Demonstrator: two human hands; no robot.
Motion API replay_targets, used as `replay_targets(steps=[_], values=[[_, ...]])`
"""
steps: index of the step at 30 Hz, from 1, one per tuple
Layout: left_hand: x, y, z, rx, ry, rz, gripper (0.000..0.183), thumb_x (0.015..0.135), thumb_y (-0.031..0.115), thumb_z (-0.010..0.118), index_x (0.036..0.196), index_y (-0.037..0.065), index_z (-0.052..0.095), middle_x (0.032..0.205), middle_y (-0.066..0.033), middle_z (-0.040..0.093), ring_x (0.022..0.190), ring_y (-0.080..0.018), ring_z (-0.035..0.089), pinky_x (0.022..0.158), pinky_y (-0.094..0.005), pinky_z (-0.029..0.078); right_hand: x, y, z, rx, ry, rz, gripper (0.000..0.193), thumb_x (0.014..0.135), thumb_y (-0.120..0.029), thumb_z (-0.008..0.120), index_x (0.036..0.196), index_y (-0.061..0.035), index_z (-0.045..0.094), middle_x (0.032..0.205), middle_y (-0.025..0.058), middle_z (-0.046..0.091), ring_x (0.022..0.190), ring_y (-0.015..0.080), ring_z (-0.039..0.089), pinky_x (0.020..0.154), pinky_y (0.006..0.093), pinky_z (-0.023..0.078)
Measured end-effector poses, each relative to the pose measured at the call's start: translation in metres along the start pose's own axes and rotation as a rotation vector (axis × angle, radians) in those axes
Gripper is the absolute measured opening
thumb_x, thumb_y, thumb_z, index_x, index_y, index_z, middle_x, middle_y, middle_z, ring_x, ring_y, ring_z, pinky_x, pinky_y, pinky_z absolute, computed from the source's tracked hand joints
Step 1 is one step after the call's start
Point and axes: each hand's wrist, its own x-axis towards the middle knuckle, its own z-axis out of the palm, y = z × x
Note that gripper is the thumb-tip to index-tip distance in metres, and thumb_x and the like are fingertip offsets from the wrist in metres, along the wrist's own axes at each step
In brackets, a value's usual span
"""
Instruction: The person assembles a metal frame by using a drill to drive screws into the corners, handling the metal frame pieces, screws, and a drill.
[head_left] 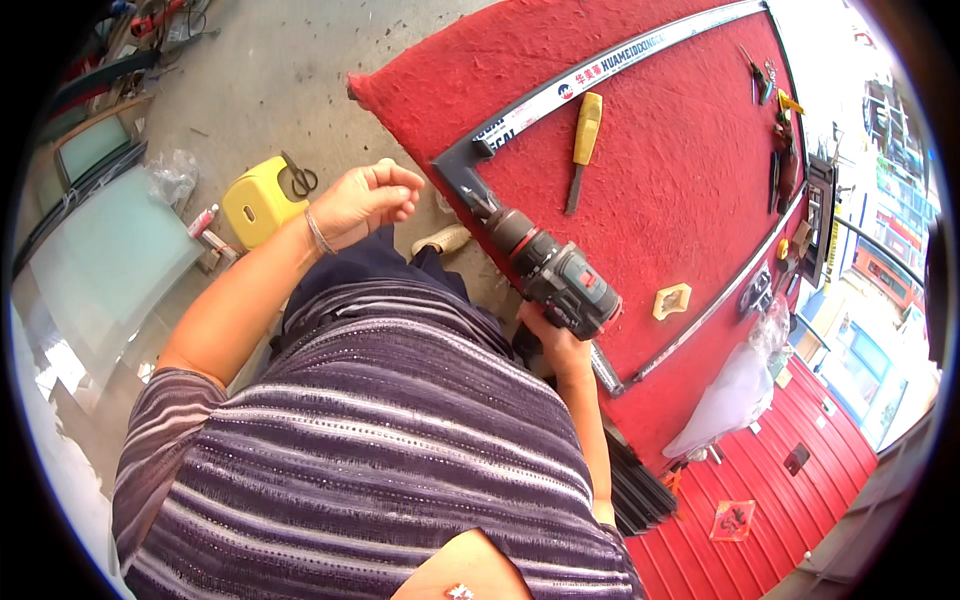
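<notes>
My right hand (556, 342) is wrapped round the grip of a dark cordless drill (563, 283). The drill's front end lies over the corner of a metal frame (462, 170); whether its tip touches the frame I cannot tell. That frame rests on a red-covered table (650, 200), and printed protective film covers part of it. My left hand (365, 203) hovers off the table's near edge, to the left of the frame corner. Its fingers are curled together, hiding whatever may be in them. A yellow-handled chisel (584, 150) lies on the red cover inside the frame.
On the floor at left stands a yellow stool (262, 205) with black scissors (299, 178) on it, beside leaning glass panes (110, 250). A pale yellow block (672, 301), clear plastic bag (735, 395) and several hand tools (783, 150) occupy the table's right part.
</notes>
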Motion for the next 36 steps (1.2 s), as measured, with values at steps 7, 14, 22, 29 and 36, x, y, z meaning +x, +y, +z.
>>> replay_targets(steps=[7, 14, 22, 29, 36], values=[[0.033, -0.001, 0.015, 1.061, 0.199, 0.633, 0.048, 0.081, 0.030, 0.077, 0.122, 0.007, 0.063, 0.085, -0.0024, 0.051, 0.078, -0.0129, 0.050, 0.071, -0.0293, 0.044, 0.029, -0.025, -0.001, 0.085, 0.082, 0.202, 0.022, 0.077, -0.004, 0.074, 0.097, -0.0008, 0.066, 0.087, 0.0086, 0.069, 0.075, 0.0193, 0.066, 0.071, 0.0317, 0.051], [0.067, -0.023, 0.004, 1.437, 0.325, 0.920, 0.085, 0.056, 0.042, 0.081, 0.134, 0.019, 0.059, 0.089, -0.0033, 0.047, 0.085, -0.0215, 0.050, 0.082, -0.0372, 0.044, 0.060, -0.042, -0.010, -0.295, -0.096, -0.016, 0.029, 0.078, -0.004, 0.073, 0.105, 0.0013, 0.065, 0.094, 0.0123, 0.072, 0.086, 0.0186, 0.069, 0.077, 0.0314, 0.053], [0.066, -0.022, 0.008, 1.443, 0.360, 0.883, 0.077, 0.058, 0.038, 0.081, 0.131, 0.022, 0.063, 0.090, -0.0007, 0.049, 0.087, -0.0185, 0.051, 0.079, -0.0342, 0.040, 0.081, -0.048, -0.012, -0.518, -0.137, -0.046, 0.018, 0.073, -0.016, 0.074, 0.083, -0.0041, 0.066, 0.072, 0.0167, 0.066, 0.071, 0.0375, 0.067, 0.062, 0.0410, 0.053], [0.066, -0.021, 0.006, 1.407, 0.347, 0.858, 0.076, 0.057, 0.037, 0.082, 0.130, 0.022, 0.064, 0.091, -0.0001, 0.050, 0.087, -0.0181, 0.052, 0.078, -0.0341, 0.040, 0.087, -0.054, -0.011, -0.508, -0.143, -0.035, 0.018, 0.072, -0.017, 0.075, 0.084, -0.0046, 0.068, 0.073, 0.0177, 0.066, 0.073, 0.0385, 0.067, 0.062, 0.0423, 0.053], [0.067, -0.023, 0.005, 1.403, 0.350, 0.866, 0.077, 0.057, 0.037, 0.082, 0.130, 0.021, 0.064, 0.091, 0.0000, 0.050, 0.086, -0.0180, 0.051, 0.078, -0.0341, 0.040, 0.091, -0.056, -0.012, -0.564, -0.155, -0.003, 0.019, 0.071, -0.017, 0.075, 0.084, -0.0051, 0.068, 0.072, 0.0175, 0.067, 0.073, 0.0385, 0.067, 0.063, 0.0425, 0.053]])
